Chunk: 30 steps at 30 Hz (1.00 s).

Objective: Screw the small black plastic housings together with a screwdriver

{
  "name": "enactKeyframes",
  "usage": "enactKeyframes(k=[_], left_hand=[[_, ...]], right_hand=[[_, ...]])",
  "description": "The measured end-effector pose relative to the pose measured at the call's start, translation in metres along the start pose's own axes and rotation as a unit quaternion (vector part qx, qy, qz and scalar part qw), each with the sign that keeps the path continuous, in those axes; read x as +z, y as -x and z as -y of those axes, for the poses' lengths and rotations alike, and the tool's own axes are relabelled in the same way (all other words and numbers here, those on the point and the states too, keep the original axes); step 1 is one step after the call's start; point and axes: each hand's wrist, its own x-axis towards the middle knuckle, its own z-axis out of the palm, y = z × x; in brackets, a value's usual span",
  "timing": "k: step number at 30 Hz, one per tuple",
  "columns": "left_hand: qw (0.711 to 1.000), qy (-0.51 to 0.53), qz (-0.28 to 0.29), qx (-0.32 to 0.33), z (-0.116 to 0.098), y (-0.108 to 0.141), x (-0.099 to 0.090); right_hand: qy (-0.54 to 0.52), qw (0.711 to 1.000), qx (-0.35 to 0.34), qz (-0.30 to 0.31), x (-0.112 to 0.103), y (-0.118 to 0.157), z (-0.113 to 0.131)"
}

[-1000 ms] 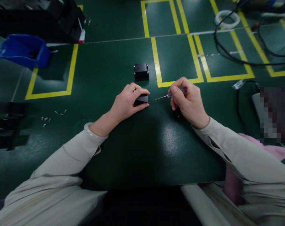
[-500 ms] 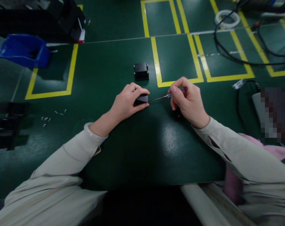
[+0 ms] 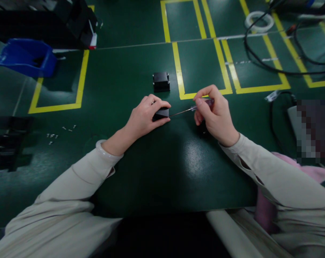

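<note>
My left hand grips a small black block against the green table, thumb along its near side and fingers over the far side. In my right hand is a screwdriver with a clear purplish handle. Its thin shaft points left, and the tip meets the block's right end by my left thumb. Another black block with silver screws at its sides stands just beyond. Beneath my right hand lies a dark piece, mostly covered.
Several small screws lie at the left, near black parts. A blue bin stands at the back left. A white tape roll and black cable are at the back right. Yellow tape marks rectangles on the table.
My right index finger has lifted a little and the fingers have shifted on the screwdriver handle. My left hand and the block stay where they were.
</note>
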Motion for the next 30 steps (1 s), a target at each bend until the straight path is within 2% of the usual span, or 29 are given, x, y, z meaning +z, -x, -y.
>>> enactKeyframes(k=[30], left_hand=[[1.0, -0.002, 0.0, 0.0, -0.0008, 0.0, -0.0004]], right_hand=[[-0.005, 1.0, -0.005, 0.006, 0.0002, -0.0004, -0.0015]])
